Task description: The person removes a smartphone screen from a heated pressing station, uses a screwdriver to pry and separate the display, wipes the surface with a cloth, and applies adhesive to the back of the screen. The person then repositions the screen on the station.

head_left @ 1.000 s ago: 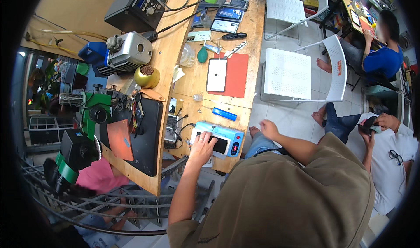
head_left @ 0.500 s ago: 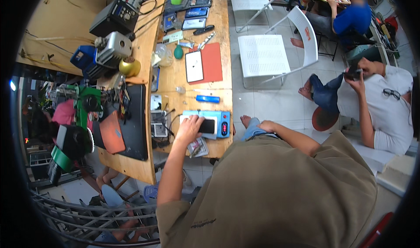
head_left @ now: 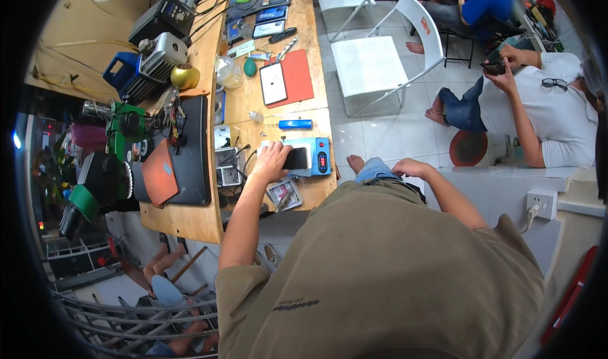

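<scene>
My left hand point(head_left: 272, 161) lies palm down over a blue heating plate point(head_left: 312, 145) with red digits on its side panel. Its stretched fingers rest at the left edge of a dark phone point(head_left: 296, 158), which lies on a pale pad on the plate. Beside my jeans and the hem of my shirt is my right hand point(head_left: 413, 168), its fingers bent. The small view of those fingertips does not show whether they hold anything. Behind the plate lies a blue-handled tool point(head_left: 296, 124). A small tray with loose parts point(head_left: 284, 195) sits in front of the plate.
A white-screened tablet point(head_left: 274, 84) overlaps a red mat point(head_left: 300, 80). Several phones point(head_left: 271, 28) lie farther back. A green microscope point(head_left: 130, 121) stands left over a black mat point(head_left: 197, 163). White chairs point(head_left: 370, 64) and a seated person point(head_left: 538, 96) are on the right.
The view has shifted, so the bench appears farther left and higher. My right hand has drawn back along my lap toward my waist. My left hand stays at the dark phone.
</scene>
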Motion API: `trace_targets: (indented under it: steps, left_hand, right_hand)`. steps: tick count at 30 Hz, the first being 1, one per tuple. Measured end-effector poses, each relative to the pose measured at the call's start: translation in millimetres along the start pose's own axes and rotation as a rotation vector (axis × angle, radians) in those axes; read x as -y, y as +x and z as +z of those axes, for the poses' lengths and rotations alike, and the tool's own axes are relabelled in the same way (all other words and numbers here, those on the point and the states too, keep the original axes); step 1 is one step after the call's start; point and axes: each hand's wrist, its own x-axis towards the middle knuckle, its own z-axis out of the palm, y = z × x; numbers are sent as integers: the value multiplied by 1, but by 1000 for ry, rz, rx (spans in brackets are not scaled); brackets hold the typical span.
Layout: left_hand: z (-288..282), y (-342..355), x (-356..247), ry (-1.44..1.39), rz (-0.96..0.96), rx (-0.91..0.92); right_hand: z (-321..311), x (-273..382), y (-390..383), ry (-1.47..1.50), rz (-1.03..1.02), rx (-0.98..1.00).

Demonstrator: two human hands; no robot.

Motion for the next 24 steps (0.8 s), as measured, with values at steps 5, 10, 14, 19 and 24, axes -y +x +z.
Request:
trace_targets:
  steps: [5, 10, 14, 19, 24]
  left_hand:
    - [-9, 0, 3, -83, -25, 70]
    - [-8, -1, 3, -228, -62, -125]
    - [-29, -4, -18, -425, -268, -418]
    - [-91, -28, -82, -1775, -322, -746]
    - [-144, -51, -142, -1918, -262, -947]
  right_hand:
    - [11, -9, 13, 153, -104, -179]
    - [24, 33, 20, -609, -208, -533]
    - [-12, 126, -12, -358, -454, -11]
    - [7, 238, -73, 106, -741, -108]
    - [18, 295, -115, 415, -852, 211]
